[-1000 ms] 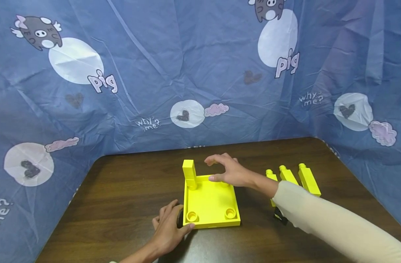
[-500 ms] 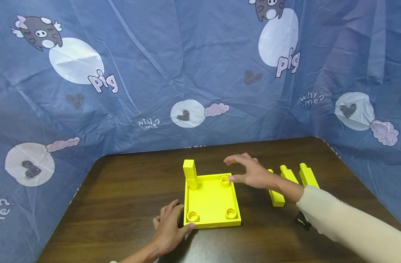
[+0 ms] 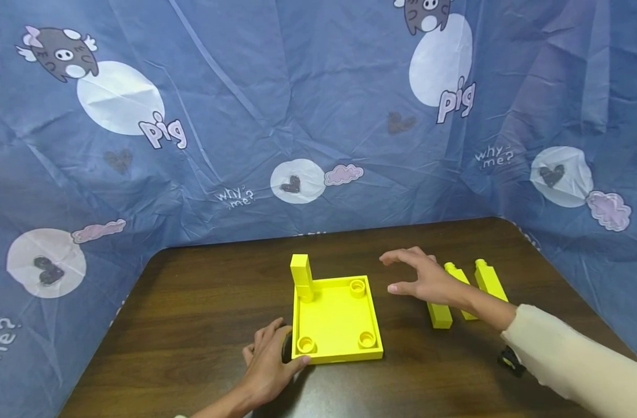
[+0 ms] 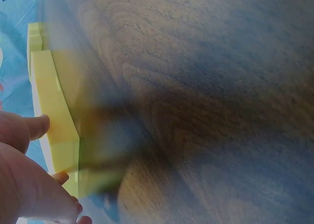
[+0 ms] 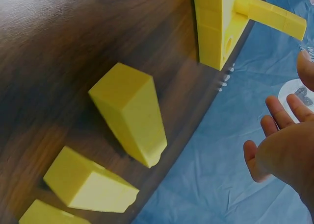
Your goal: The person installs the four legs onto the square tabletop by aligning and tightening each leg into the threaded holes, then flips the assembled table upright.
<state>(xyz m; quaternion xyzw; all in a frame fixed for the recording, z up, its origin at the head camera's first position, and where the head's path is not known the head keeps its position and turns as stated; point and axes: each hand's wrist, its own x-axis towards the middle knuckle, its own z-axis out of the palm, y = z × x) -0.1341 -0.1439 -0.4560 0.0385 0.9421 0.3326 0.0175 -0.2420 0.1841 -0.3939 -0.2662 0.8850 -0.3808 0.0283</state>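
A square yellow base (image 3: pixel 336 316) with raised edges lies on the table. One yellow leg (image 3: pixel 300 273) stands upright at its far left corner, and round sockets show at the other three corners. My left hand (image 3: pixel 268 366) grips the near left corner, thumb on the front edge and fingers along the left side; the left wrist view shows the thumb against the base's side (image 4: pixel 56 106). To the right of the base, my right hand (image 3: pixel 428 278) hovers with fingers spread, holding nothing. It partly covers the nearest loose yellow leg (image 3: pixel 440 316).
Two more loose legs, a middle one (image 3: pixel 470 316) and a right one (image 3: pixel 489 281), lie farther right on the dark wooden table (image 3: pixel 203 302). A blue printed cloth (image 3: pixel 318 116) hangs behind. A small black object (image 3: pixel 510 361) sits under the right sleeve.
My right hand has moved right, from over the base's far right corner to beside the loose legs, uncovering the far right socket. The left hand and the base have stayed put.
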